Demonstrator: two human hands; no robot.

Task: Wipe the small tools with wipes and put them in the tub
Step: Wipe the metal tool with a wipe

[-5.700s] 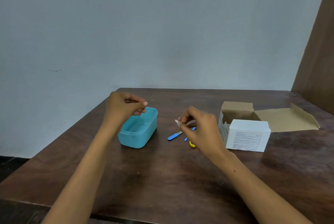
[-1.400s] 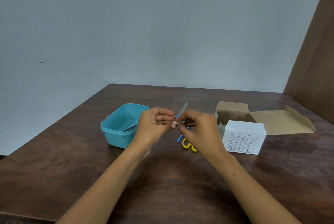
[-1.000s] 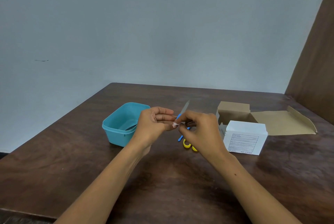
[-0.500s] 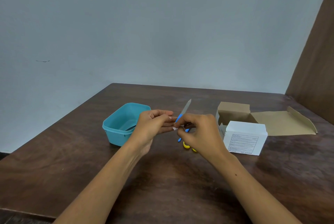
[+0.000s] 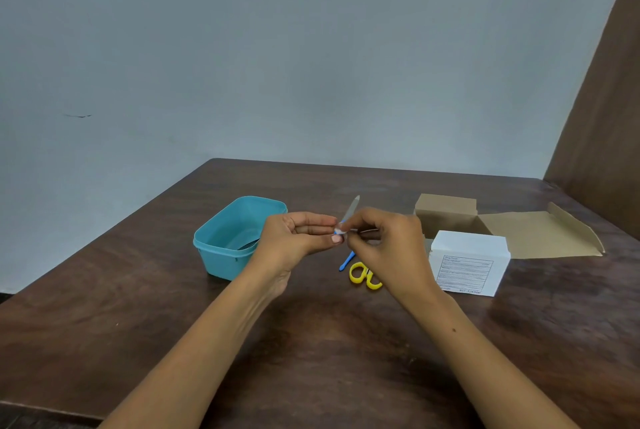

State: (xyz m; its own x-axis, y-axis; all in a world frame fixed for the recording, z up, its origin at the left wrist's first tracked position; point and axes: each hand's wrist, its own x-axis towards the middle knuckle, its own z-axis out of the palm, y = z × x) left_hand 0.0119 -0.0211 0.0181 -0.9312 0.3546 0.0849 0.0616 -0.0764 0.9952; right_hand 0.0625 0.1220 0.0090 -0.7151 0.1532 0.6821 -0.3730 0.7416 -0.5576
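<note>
Above the middle of the dark wooden table (image 5: 145,317), a small tool with a grey blade and a blue handle (image 5: 351,210) is held up between the two hands. The left hand (image 5: 294,238) pinches it low down with curled fingers, while the right hand (image 5: 384,241) pinches a small white wipe (image 5: 340,231) against it just where the blade meets the handle. The wiping of this tool is judged to be under way, not finished. Something dark and thin is seen lying in the teal tub (image 5: 221,255) to the left — probably a tool already cleaned and put away, though what it is cannot be told. Still left on the table, near the right hand, are a blue-handled tool (image 5: 346,261) and a pair of yellow-handled scissors (image 5: 360,274), partly hidden by the wrist; so the task is judged to be roughly at its midpoint. To the right stand a white box with a printed label (image 5: 467,266) and, just behind it, an opened brown carton (image 5: 502,227) with its flap laid flat. Beyond the table a plain pale grey-blue wall (image 5: 311,47) is seen, and a brown wooden panel (image 5: 602,123) rises at the far right.
</note>
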